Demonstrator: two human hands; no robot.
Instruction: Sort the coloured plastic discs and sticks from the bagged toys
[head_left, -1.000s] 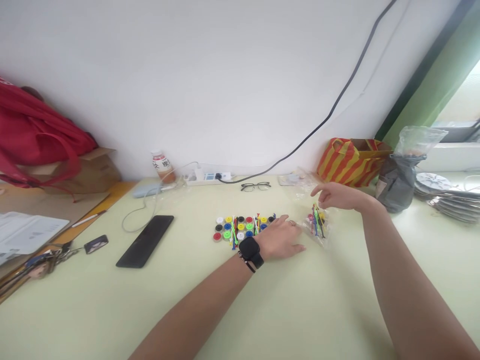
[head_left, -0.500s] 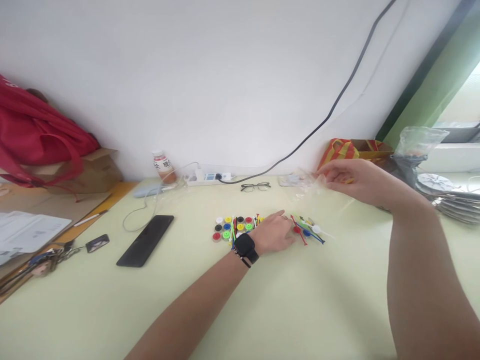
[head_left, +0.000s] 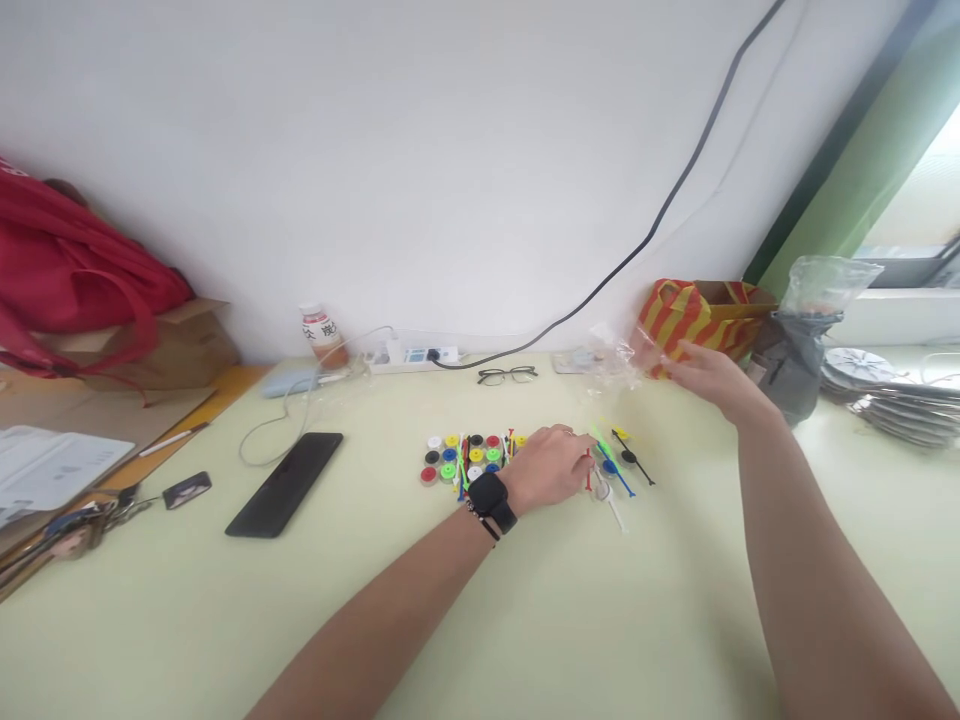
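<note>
My left hand [head_left: 546, 466], wearing a black watch, rests over a group of small plastic pieces on the table. Its curled fingertips are at a red arrow [head_left: 589, 472] and seem to pinch it. Right of them lie a blue arrow [head_left: 619, 478], a black arrow [head_left: 639, 464] and a white arrow [head_left: 613, 508], with round pieces among them. Left of the hand sit rows of coloured round discs [head_left: 449, 454] and more thin arrows. My right hand [head_left: 709, 378] is raised at the back right, fingers stretched out and slightly blurred, beside a crumpled clear plastic bag [head_left: 615, 352].
Behind are eyeglasses [head_left: 508, 375], a power strip [head_left: 405, 360] and a drink bottle [head_left: 324, 338]. A black phone [head_left: 285, 485] lies left. A red-and-yellow striped bag [head_left: 679, 315], a grey bag [head_left: 795, 360] and stacked discs [head_left: 904, 405] stand at right.
My right hand has moved down and slightly right, its fingers now extended. Black and yellow pieces now show at the right of the group, and the arrows lie differently near my left hand.
</note>
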